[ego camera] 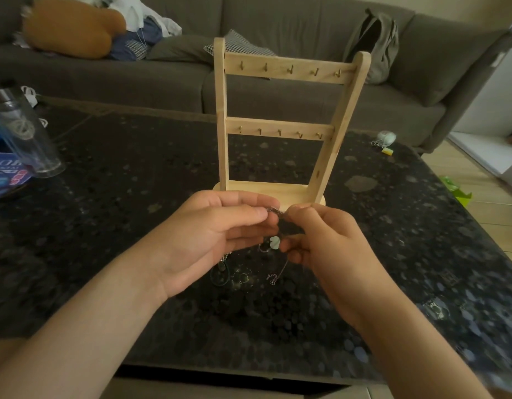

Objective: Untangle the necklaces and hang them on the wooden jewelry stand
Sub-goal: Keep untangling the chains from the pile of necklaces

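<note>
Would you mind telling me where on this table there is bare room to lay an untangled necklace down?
Bare patches: the dark table between the clear bottle and the wooden stand, and right of the stand toward the small keyring. Crowded: under the left hand and right hand, where tangled necklaces lie.

Stand (280, 122) sits mid-table just past both hands, hooks on both bars bare, approach from front & above open. Left side: clear bottle (24, 133) and blue box (4, 174) near table edge (249, 372), well apart from stand, wide dark tabletop free btwn them. Right: only small keyring clutter (385, 141) at far corner; loose chains (249, 272) lie on table under the hands.
</note>
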Available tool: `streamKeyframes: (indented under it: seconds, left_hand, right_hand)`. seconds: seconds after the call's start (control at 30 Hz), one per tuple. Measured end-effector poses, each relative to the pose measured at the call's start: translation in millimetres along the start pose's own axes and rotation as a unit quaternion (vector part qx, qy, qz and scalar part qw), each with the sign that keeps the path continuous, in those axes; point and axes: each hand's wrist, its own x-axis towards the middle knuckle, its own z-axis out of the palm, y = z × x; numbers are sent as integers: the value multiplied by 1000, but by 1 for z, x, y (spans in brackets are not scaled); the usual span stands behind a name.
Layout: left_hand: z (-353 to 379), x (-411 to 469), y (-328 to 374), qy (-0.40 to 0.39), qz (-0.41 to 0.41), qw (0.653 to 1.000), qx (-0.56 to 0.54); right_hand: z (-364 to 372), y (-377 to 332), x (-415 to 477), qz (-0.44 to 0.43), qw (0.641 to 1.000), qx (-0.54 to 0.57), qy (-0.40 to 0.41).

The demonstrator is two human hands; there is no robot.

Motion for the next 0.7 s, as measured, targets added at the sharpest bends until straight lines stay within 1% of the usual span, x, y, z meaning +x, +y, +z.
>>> streamKeyframes:
  seconds: [0.2, 0.33, 0.43, 0.6, 0.7]
  left_hand:
    - [4, -1, -1, 34, 24, 999, 20]
    - [5, -1, -1, 46, 23, 999, 8]
    - [5, -2, 0, 46, 22, 999, 18]
    - [2, -2, 0, 49, 19, 998, 35]
    - [0, -1, 2, 41, 5, 999, 31]
  right_hand:
    - [3, -2, -5, -42, 996, -71, 31]
    - [6, -3, -9, -57, 995, -69, 33]
    - [5, -7, -10, -64, 996, -60, 28]
    - [4, -9, -11, -88, 992, -86, 11]
    - [1, -6, -9, -97, 991, -91, 17]
